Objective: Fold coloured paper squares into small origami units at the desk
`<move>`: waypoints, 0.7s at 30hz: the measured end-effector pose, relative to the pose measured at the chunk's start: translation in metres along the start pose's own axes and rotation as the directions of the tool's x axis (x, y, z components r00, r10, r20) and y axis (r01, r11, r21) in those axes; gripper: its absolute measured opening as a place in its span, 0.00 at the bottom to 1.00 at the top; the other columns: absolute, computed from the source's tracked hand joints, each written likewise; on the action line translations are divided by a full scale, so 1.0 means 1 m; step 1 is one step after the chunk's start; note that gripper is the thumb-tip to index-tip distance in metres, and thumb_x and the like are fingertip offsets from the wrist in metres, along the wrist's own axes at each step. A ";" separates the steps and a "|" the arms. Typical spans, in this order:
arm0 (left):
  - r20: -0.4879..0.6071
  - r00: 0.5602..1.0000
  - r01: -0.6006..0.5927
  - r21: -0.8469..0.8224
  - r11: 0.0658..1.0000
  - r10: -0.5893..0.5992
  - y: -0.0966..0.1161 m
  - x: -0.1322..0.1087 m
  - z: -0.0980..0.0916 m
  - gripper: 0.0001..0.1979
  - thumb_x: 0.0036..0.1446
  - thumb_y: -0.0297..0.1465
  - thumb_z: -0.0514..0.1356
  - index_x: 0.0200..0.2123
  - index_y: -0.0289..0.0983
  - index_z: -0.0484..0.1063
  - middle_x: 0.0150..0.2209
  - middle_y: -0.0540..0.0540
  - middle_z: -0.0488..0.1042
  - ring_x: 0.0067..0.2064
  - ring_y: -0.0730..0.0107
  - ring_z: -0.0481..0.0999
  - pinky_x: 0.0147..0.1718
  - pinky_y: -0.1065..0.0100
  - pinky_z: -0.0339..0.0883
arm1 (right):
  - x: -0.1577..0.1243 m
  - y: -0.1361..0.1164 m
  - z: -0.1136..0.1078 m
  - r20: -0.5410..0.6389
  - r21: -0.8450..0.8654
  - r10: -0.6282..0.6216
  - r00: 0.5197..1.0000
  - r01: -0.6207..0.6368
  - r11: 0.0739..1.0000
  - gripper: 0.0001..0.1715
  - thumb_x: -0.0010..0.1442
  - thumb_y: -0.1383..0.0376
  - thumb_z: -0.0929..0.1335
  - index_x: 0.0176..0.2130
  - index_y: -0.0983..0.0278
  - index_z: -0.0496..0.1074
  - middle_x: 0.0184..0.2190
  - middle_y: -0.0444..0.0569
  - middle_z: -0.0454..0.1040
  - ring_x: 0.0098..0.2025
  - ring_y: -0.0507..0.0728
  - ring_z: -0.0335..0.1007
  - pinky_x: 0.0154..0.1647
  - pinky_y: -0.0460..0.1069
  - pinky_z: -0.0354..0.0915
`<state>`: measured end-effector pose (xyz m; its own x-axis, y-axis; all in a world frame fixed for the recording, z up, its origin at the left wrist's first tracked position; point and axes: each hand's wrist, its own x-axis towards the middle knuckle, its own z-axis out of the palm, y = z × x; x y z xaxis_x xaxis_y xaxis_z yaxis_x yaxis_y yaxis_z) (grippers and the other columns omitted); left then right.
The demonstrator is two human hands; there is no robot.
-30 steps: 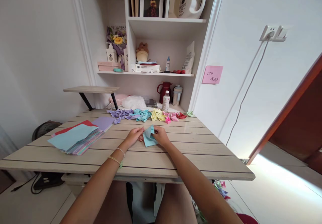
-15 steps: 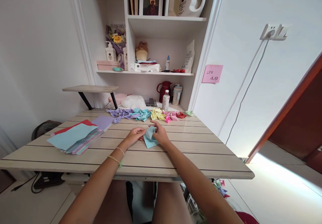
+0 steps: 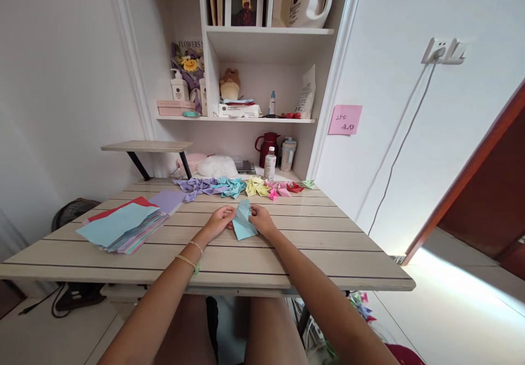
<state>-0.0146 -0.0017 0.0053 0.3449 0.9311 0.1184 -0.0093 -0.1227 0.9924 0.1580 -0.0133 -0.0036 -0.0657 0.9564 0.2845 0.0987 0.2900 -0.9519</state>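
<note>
A light blue sheet of paper (image 3: 243,223), partly folded, stands on the wooden table (image 3: 320,245) between my hands. My left hand (image 3: 220,220) pinches its left edge with closed fingers. My right hand (image 3: 261,220) grips its right side, fingers curled on the paper. A stack of coloured paper sheets (image 3: 123,224) lies to the left of my left arm. A row of folded paper shapes (image 3: 238,187) in purple, blue, yellow, pink and red runs along the far side of the table.
White shelves (image 3: 262,119) behind the table hold bottles, a red jug (image 3: 267,147) and a framed picture. A small raised shelf (image 3: 147,146) stands at the back left. A pink note (image 3: 345,119) and a cable hang on the right wall. More folded paper lies on the floor (image 3: 361,305).
The blue paper's upper flap has been raised and re-pinched between both hands. My right hand drew back from on top of it to its right edge.
</note>
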 end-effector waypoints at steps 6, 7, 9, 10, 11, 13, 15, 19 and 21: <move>-0.011 1.000 -0.014 0.018 1.000 0.014 -0.001 0.002 0.000 0.21 0.44 0.47 0.63 0.29 0.33 0.70 0.20 0.50 0.71 0.21 0.75 0.69 0.23 0.73 0.63 | -0.001 0.001 0.000 0.052 -0.029 -0.019 0.998 0.021 0.999 0.19 0.44 0.68 0.67 0.39 0.66 0.72 0.21 0.42 0.72 0.23 0.51 0.65 0.23 0.44 0.60; -0.010 1.000 -0.015 0.022 1.000 0.015 -0.001 0.001 0.000 0.21 0.45 0.47 0.62 0.29 0.33 0.71 0.20 0.50 0.71 0.21 0.75 0.69 0.23 0.72 0.63 | -0.001 0.002 0.000 0.034 -0.046 -0.011 0.999 0.012 0.999 0.21 0.44 0.67 0.68 0.41 0.66 0.71 0.20 0.40 0.71 0.21 0.50 0.62 0.21 0.43 0.58; -0.007 1.000 -0.020 0.025 0.999 0.020 -0.001 0.001 0.000 0.21 0.46 0.48 0.62 0.28 0.33 0.71 0.20 0.51 0.70 0.21 0.75 0.68 0.23 0.72 0.63 | -0.001 0.003 0.000 0.004 -0.060 -0.005 1.000 0.005 0.998 0.26 0.44 0.66 0.68 0.46 0.66 0.68 0.18 0.38 0.69 0.19 0.48 0.59 0.19 0.42 0.55; -0.005 1.000 -0.023 0.025 0.999 0.023 -0.001 0.001 0.000 0.21 0.46 0.48 0.61 0.28 0.33 0.71 0.19 0.51 0.70 0.21 0.75 0.68 0.23 0.72 0.63 | -0.001 0.003 -0.001 -0.004 -0.053 -0.007 1.000 0.006 0.999 0.28 0.44 0.66 0.68 0.48 0.65 0.66 0.18 0.37 0.68 0.18 0.48 0.58 0.19 0.42 0.54; -0.003 1.000 -0.025 0.026 0.999 0.025 -0.001 0.001 0.000 0.21 0.46 0.48 0.61 0.28 0.33 0.72 0.18 0.51 0.69 0.21 0.75 0.68 0.22 0.72 0.63 | 0.000 0.004 -0.001 -0.006 -0.041 -0.008 1.000 0.008 0.999 0.30 0.44 0.66 0.68 0.49 0.65 0.65 0.18 0.37 0.68 0.18 0.48 0.58 0.19 0.42 0.54; -0.002 1.000 -0.027 0.034 0.999 0.027 -0.001 0.001 0.000 0.21 0.46 0.48 0.61 0.28 0.33 0.72 0.18 0.52 0.68 0.20 0.74 0.67 0.23 0.72 0.63 | 0.000 0.005 0.000 0.008 -0.018 -0.003 1.000 0.004 1.000 0.28 0.44 0.67 0.68 0.48 0.66 0.66 0.19 0.38 0.69 0.19 0.48 0.59 0.20 0.42 0.55; -0.012 0.999 -0.033 0.046 0.998 0.034 -0.002 0.000 0.001 0.21 0.46 0.47 0.62 0.28 0.33 0.72 0.19 0.51 0.69 0.21 0.73 0.68 0.23 0.71 0.64 | 0.000 0.004 0.000 0.033 -0.001 0.013 0.999 -0.013 1.000 0.23 0.44 0.67 0.69 0.43 0.66 0.69 0.19 0.39 0.70 0.19 0.48 0.60 0.21 0.43 0.56; -0.075 0.993 -0.087 0.072 0.994 0.092 -0.001 -0.005 0.003 0.18 0.48 0.43 0.62 0.35 0.34 0.72 0.29 0.46 0.75 0.29 0.68 0.73 0.27 0.69 0.67 | -0.002 0.001 0.001 0.066 0.112 0.039 0.997 -0.047 0.993 0.16 0.42 0.66 0.70 0.36 0.66 0.72 0.22 0.43 0.73 0.22 0.51 0.66 0.23 0.44 0.61; -0.146 0.974 -0.156 0.118 0.981 0.173 0.005 -0.006 0.003 0.15 0.49 0.39 0.62 0.38 0.36 0.72 0.36 0.43 0.75 0.35 0.65 0.74 0.30 0.69 0.68 | -0.002 -0.001 0.001 0.065 0.188 0.045 0.997 -0.056 0.981 0.17 0.41 0.64 0.71 0.35 0.65 0.73 0.24 0.44 0.75 0.24 0.53 0.69 0.25 0.46 0.64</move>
<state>-0.0135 -0.0089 0.0099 0.1972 0.9359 0.2918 0.0473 -0.3064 0.9507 0.1569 -0.0154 -0.0031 -0.1252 0.9642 0.2337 -0.0858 0.2242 -0.9708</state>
